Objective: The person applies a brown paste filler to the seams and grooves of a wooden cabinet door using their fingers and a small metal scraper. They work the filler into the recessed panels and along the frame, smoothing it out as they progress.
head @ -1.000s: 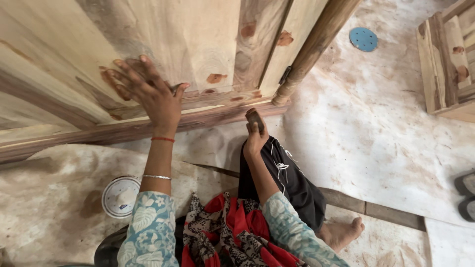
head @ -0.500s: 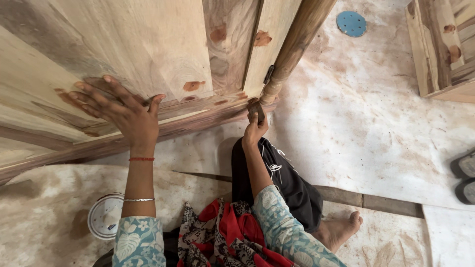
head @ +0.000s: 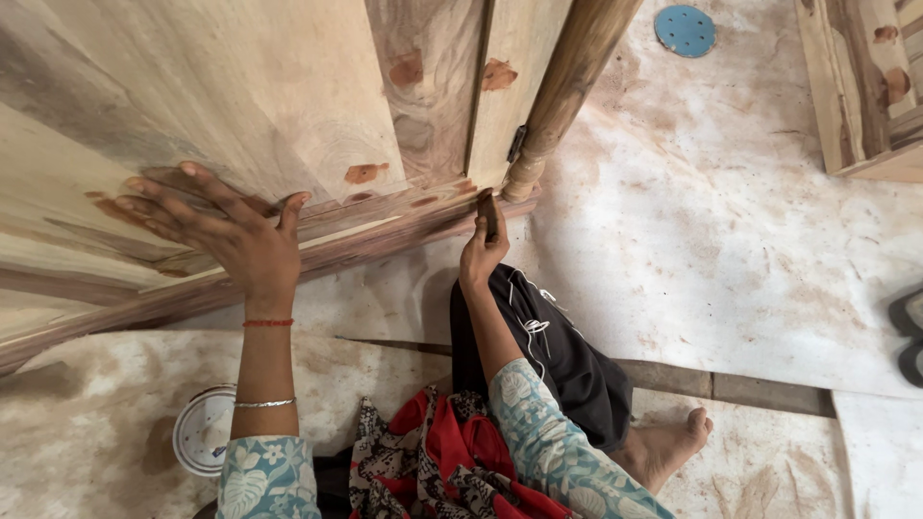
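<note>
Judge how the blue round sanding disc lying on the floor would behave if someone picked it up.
The blue sanding disc looks thin and lies flat on the floor, so it is probably light and somewhat floppy. Being flat, it seems unlikely to roll. Its low edge might be fiddly to lift.

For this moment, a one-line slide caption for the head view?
Left hand flat on wooden door panel; right hand presses a small dark piece against its lower edge.
</note>
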